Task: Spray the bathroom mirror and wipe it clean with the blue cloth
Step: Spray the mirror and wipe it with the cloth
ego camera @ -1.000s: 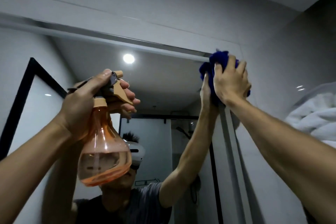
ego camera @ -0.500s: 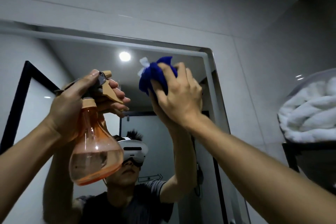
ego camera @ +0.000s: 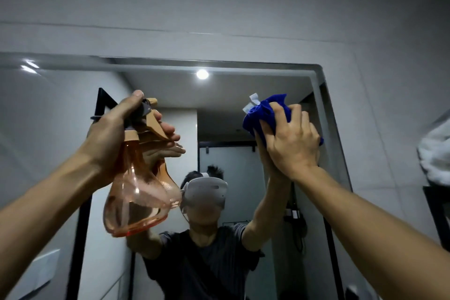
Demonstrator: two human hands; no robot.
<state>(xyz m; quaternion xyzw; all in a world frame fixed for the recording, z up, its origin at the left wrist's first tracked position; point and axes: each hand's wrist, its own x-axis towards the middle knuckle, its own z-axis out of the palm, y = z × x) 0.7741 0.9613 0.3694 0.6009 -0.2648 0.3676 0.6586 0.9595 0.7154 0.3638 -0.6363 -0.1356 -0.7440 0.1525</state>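
Note:
The bathroom mirror [ego camera: 243, 95] fills the wall ahead, its top right corner rounded. My right hand [ego camera: 293, 146] presses a bunched blue cloth [ego camera: 265, 114] with a white tag flat against the glass, near the upper right of the mirror. My left hand [ego camera: 109, 139] holds up an orange see-through spray bottle [ego camera: 132, 197] by its neck, fingers around the trigger, close in front of the glass. The bottle holds some liquid at the bottom. Both arms and the bottle are reflected in the mirror.
Grey tiled wall [ego camera: 389, 105] runs to the right of the mirror. White rolled towels [ego camera: 435, 153] sit on a dark shelf at the far right edge. The mirror shows a ceiling light [ego camera: 202, 74] and a black-framed door behind me.
My right hand with the cloth swept left from the mirror's top right corner, then back to the right and lower. The view has tilted down. My left hand keeps holding the bottle.

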